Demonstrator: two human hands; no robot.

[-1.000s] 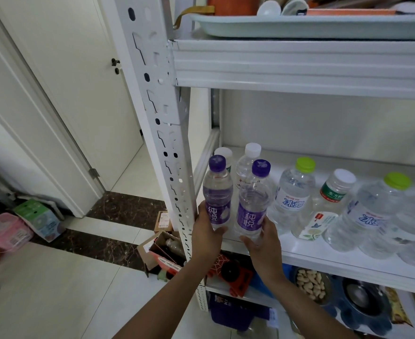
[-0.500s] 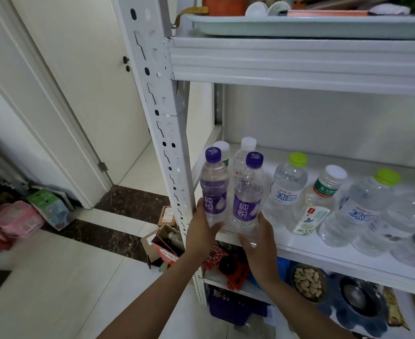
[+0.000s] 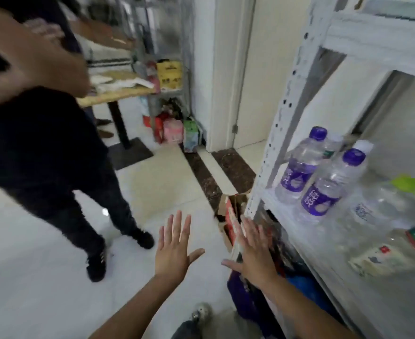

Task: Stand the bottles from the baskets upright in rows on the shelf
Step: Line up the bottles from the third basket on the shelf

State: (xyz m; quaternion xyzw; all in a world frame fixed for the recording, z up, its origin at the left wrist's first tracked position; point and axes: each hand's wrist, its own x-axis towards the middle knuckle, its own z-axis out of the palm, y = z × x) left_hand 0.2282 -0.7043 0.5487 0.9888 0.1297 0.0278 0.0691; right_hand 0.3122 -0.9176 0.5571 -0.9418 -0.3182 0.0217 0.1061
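Note:
Two purple-capped bottles (image 3: 297, 167) (image 3: 330, 184) stand upright at the left end of the white shelf (image 3: 299, 243), with white-capped bottles behind them. Further right on the shelf are a green-capped bottle (image 3: 392, 199) and other clear bottles, blurred. My left hand (image 3: 173, 248) is spread flat over the floor, left of the shelf post, holding nothing. My right hand (image 3: 253, 253) is also spread, below the shelf's front edge, empty. No basket is in view.
Another person in dark clothes (image 3: 47, 148) stands at left, an arm stretched across the top left. A wooden table (image 3: 118, 91) and a wire rack with packages (image 3: 169, 77) stand behind. An open cardboard box (image 3: 231, 216) sits on the floor by the shelf post (image 3: 289, 101).
Both hands have let go of the two purple-capped bottles and dropped away from the shelf, fingers spread. The view has swung left toward the room, showing the other person.

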